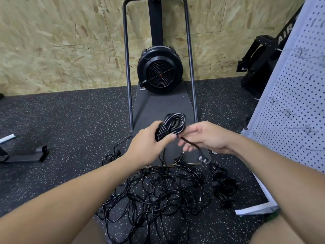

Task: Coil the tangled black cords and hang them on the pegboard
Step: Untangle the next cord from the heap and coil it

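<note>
My left hand [149, 145] grips a coiled black cord [173, 125], thumb pressed over its lower loops. My right hand [205, 136] pinches the cord's free end [190, 143] just right of the coil; the plug [204, 160] dangles below it. A tangled pile of black cords [154, 194] lies on the speckled floor beneath my hands. A bundled black cord [223, 185] sits to the pile's right. The white pegboard [299, 106] with metal hooks stands at the right.
A black fan machine [159, 71] on a dark platform [161, 106] with a metal frame stands straight ahead against an OSB wall. Other black equipment [260, 62] is at the back right, and a low metal bracket [26, 154] lies at the left.
</note>
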Demonstrator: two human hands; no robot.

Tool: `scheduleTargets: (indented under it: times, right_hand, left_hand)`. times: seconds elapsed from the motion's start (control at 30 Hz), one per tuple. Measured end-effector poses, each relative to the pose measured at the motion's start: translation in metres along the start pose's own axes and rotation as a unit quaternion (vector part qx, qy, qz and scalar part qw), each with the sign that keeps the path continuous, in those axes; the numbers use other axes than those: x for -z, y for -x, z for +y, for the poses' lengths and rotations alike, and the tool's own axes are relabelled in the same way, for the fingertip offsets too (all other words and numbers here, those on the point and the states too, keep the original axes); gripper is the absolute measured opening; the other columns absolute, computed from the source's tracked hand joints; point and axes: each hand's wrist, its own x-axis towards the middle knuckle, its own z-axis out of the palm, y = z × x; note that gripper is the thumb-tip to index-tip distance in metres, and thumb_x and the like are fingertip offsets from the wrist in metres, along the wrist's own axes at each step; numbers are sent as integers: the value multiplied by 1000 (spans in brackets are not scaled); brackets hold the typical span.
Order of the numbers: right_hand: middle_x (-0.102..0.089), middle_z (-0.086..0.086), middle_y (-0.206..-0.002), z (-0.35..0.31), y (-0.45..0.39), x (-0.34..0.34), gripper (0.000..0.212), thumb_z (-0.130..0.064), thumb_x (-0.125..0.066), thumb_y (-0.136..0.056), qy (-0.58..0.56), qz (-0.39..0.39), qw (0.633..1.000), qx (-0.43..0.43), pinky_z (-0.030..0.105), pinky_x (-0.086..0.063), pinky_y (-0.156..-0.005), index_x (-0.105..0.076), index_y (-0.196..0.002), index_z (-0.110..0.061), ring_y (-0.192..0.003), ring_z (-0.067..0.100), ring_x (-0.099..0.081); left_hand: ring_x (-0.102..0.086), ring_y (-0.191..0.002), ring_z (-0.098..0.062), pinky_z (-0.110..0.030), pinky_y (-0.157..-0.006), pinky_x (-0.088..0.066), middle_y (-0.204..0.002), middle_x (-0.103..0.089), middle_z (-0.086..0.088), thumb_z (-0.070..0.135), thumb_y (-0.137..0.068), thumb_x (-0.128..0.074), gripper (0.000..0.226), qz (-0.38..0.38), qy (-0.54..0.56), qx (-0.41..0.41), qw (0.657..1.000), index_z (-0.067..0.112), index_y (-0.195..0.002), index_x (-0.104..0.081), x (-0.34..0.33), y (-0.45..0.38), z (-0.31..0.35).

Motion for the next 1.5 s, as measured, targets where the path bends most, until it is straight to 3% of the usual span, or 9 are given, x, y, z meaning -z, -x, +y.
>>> scheduleTargets:
  times: [0.1,0.2,0.43,0.6,0.8,0.97,1.2,1.33,1.5]
  right_hand:
    - [-78,23,-123,-10,5,-1,28,7,-65,-105,-2,-7,999,38,48,-59,-106,-74,-131,0,-113,36,-76]
    - [-80,19,-105,-23,9,-11,19,-1,-73,-103,83,37,992,93,48,-59,-103,-78,-120,-7,-95,29,-75]
    - [-61,-5,-67,-51,14,-35,33,-32,-59,-113,256,103,946,170,27,-40,-61,-81,-92,-19,-58,9,-48]
    - [-65,-4,-92,-52,9,-42,38,-37,-59,-113,267,187,923,204,27,-43,-70,-77,-82,-26,-67,8,-56]
    - [-78,9,-83,-61,6,-44,9,-22,-65,-111,130,243,940,202,47,-61,-66,-70,-111,-15,-62,23,-63]
    - [-73,4,-64,-58,7,-54,43,-37,-61,-111,212,291,917,173,31,-47,-54,-68,-77,-13,-46,10,-57]
    - [-75,-3,-63,-56,6,-61,49,-36,-51,-109,291,289,910,63,40,-60,-62,-64,-69,-11,-42,11,-59]
    - [-75,-5,-62,-56,6,-65,48,-35,-53,-106,299,296,905,55,44,-62,-66,-65,-65,-12,-47,16,-65]
    - [-74,-4,-60,-54,3,-67,47,-33,-56,-104,321,281,903,48,41,-61,-67,-63,-67,-4,-43,8,-59]
  left_hand:
    - [-72,-97,-13,-44,-92,-60,-102,-76,17,84,-92,-61,53,27,19,37,999,41,-122,-60,2,-6,-1]
    - [-71,-93,-14,-45,-89,-60,-97,-75,15,85,-89,-59,53,27,24,73,997,40,-116,-58,2,-9,-5]
    - [-74,-86,-24,-50,-86,-60,-91,-76,0,65,-88,-76,46,-60,101,95,988,25,-102,-57,-2,-8,4]
    - [-82,-76,-33,-50,-72,-63,-100,-76,-13,36,-96,-83,41,-86,225,102,965,15,-112,-51,-1,-4,19]
    - [-69,-89,-15,-48,-98,-57,-102,-76,2,38,-97,-82,38,-42,200,92,975,28,-121,-55,-1,-9,12]
    - [-55,-68,-20,-38,-66,-54,-86,-56,-3,34,-105,-75,34,-90,272,95,953,23,-127,-50,2,-7,23]
    - [-60,-62,-29,-42,-53,-55,-81,-59,-8,54,-110,-61,36,-32,307,118,944,18,-109,-57,1,-6,32]
    - [-77,-64,-32,-42,-57,-48,-93,-71,-25,40,-110,-59,32,-4,290,130,948,12,-105,-45,-4,-10,30]
    - [-81,-75,-32,-48,-69,-55,-92,-81,-15,35,-110,-48,22,0,267,157,951,13,-108,-45,-7,-11,32]
